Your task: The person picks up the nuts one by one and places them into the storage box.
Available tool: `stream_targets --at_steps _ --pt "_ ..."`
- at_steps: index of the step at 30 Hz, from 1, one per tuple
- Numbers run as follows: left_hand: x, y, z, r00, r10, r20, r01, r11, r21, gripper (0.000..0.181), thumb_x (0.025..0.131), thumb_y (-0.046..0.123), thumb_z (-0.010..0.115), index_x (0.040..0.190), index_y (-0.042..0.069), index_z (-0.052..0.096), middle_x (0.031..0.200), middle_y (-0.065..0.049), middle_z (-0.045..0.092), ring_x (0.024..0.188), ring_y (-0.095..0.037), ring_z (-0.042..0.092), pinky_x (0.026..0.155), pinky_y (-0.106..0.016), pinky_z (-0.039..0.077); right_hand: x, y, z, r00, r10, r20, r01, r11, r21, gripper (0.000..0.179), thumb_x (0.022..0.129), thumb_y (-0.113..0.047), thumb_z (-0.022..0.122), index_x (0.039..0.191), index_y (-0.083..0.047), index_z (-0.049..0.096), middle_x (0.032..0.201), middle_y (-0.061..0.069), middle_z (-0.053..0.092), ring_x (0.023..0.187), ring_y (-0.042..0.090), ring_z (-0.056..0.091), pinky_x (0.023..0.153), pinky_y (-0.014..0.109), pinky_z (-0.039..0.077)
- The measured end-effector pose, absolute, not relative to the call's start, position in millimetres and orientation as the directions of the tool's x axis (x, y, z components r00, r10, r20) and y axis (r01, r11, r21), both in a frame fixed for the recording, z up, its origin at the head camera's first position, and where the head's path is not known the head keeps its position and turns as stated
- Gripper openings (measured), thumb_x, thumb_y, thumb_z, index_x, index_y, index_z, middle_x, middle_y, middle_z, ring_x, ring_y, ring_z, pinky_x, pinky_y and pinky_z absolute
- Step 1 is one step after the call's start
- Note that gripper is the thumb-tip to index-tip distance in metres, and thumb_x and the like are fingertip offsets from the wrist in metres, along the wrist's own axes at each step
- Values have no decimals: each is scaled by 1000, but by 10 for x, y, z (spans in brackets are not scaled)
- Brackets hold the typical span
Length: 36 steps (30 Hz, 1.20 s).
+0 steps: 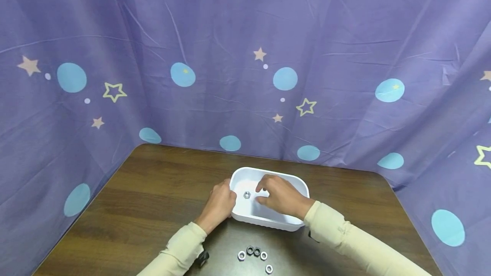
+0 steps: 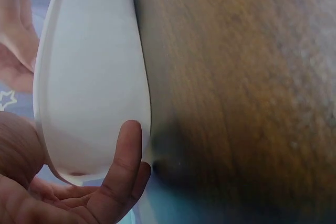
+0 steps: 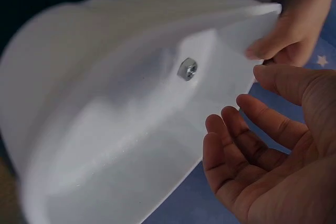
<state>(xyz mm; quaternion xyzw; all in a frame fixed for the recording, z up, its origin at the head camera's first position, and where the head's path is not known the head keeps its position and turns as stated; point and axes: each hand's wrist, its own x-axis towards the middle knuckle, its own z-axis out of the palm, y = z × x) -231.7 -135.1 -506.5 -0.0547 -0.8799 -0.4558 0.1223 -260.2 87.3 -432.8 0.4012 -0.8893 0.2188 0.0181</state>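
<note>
A white oblong tray (image 1: 264, 221) stands on the table, its rim raised all round. On its floor toward the left end lies a silver hex nut (image 1: 247, 195). My left hand (image 1: 221, 201) grips the tray's left end, thumb at the rim and fingers (image 2: 128, 145) against the outer wall. Over the inside of the tray hovers my right hand (image 1: 283, 195), its thumb and fingers loosely bent and apart. Nothing sits between those fingers in the right wrist view, where the hex nut (image 3: 188, 70) shows beyond the fingertips.
In front of the tray, several nuts lie in a loose curve on the wooden table (image 1: 161, 191): a silver one (image 1: 241, 255) at the left, two black ones together, one black nut (image 1: 250, 250) leftmost, and more silver (image 1: 269, 268) to the right. A purple patterned curtain (image 1: 230, 97) hangs behind.
</note>
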Motion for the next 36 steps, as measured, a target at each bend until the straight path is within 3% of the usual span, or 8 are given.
stream_targets --at_steps 6,14,24,30,36 --pt "-2319 -1381 -5084 -965 -2 263 220 543 810 21 93 -4 54 107 -16 65 75 -17 63 35 -10 55 32 -30 48 -2371 1014 -4279 -726 -650 225 -677 620 -396 18 93 -15 86 106 -4 83 102 2 77 95 21 72 80 36 60" --pt "-2478 -1468 -5362 -964 31 265 245 502 830 19 96 3 53 104 -12 64 74 -18 63 36 -15 58 32 -30 48 -2003 1189 -4234 -725 -614 311 -683 587 -434 16 92 -18 88 105 -10 83 99 -5 75 93 16 70 79 33 59" --pt "-2303 -1386 -4987 -987 -17 162 127 546 828 18 95 -2 55 106 -13 65 72 -12 62 37 -12 56 36 -32 50 -1695 1330 -4288 -719 -602 347 -692 573 -439 17 90 -19 90 104 -13 81 102 -10 74 95 10 68 80 32 59" --pt "-2285 -1358 -4971 -992 -32 125 85 564 821 14 96 -4 56 104 -11 66 72 -10 61 39 -12 56 38 -32 51 -1616 1384 -4337 -745 -583 324 -663 598 -450 18 89 -19 91 104 -16 81 104 -14 71 96 7 67 80 32 59" --pt "-2281 -1344 -4982 -993 -34 117 78 561 824 14 96 -3 55 103 -10 66 72 -10 61 39 -12 56 38 -32 52 -1520 1390 -4405 -723 -613 320 -686 576 -446 19 88 -20 92 103 -18 81 104 -14 71 97 3 65 80 30 59"
